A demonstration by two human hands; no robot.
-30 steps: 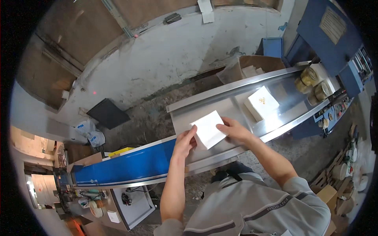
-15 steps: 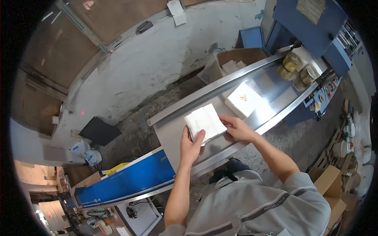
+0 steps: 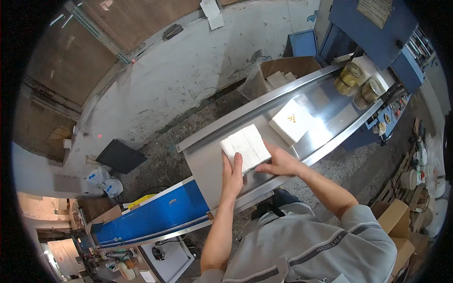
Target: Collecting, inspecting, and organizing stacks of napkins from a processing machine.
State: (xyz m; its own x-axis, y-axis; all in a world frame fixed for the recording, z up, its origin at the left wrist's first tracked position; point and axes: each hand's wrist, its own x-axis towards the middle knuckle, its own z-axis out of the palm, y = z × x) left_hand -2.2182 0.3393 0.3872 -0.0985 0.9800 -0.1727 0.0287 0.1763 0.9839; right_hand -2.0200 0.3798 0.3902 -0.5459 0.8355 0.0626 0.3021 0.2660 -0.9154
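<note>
A thick stack of white paper napkins (image 3: 246, 147) is held over the metal table between my two hands. My left hand (image 3: 231, 177) grips its near left side, with the thumb lying on top and the fingers hidden underneath. At the stack's right side my right hand (image 3: 281, 161) is closed on the edge, its thumb along the near side. Just beyond, to the right, a second white napkin stack (image 3: 289, 121) with a small gold print lies flat on the table.
The long steel table (image 3: 207, 162) has raised edges. Two metal cans (image 3: 351, 74) stand at its far right end, by a blue machine (image 3: 368, 33). A blue conveyor belt (image 3: 155, 217) joins at the left. Behind the table is a cardboard box (image 3: 302, 65) holding white stacks.
My right hand has moved nearer, its thumb now against the stack's near side. The left thumb has shifted slightly, and the stack looks more evenly squared. The blue belt's surface marks differ.
</note>
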